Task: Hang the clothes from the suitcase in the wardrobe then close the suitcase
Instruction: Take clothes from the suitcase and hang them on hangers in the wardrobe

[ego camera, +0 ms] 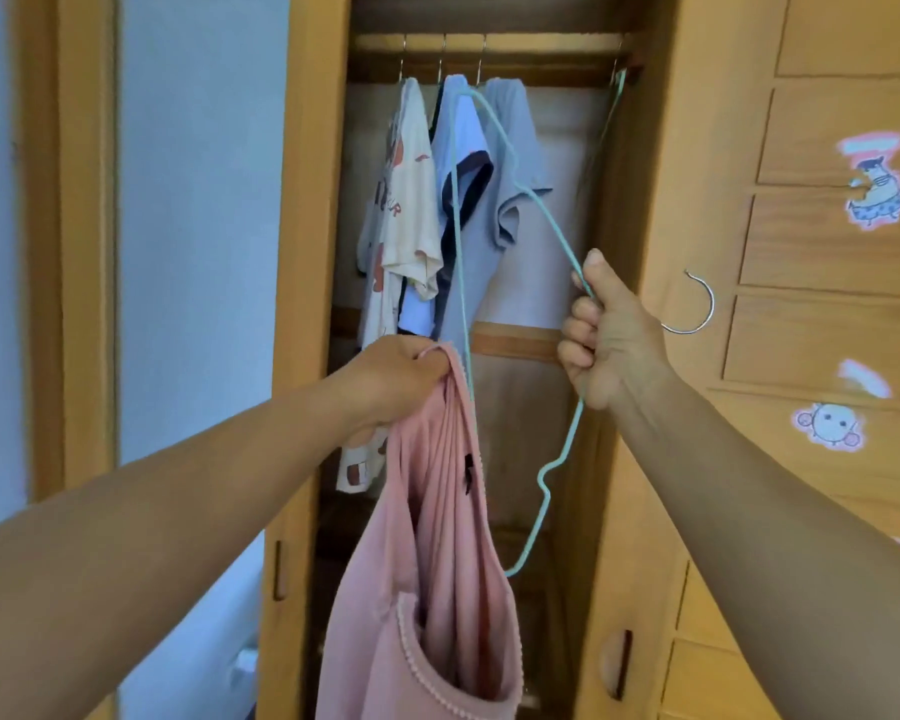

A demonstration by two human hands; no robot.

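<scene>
My left hand (393,379) grips the top of a pink garment (437,589), which hangs down in front of the open wardrobe. My right hand (606,337) holds a light green wire hanger (458,226) by its neck. The hanger stands on end, its metal hook (697,311) pointing right, and one long side runs down beside the pink cloth. Inside the wardrobe, three shirts hang from the wooden rail (541,44): a cream printed one (409,200), a light blue one (463,163) and a grey-blue one (513,163). The suitcase is out of view.
The wardrobe's wooden frame (302,252) borders the opening on the left. Drawer fronts with cartoon stickers (874,189) fill the right. An empty green hanger (617,90) hangs at the rail's right end. A pale blue wall lies to the left.
</scene>
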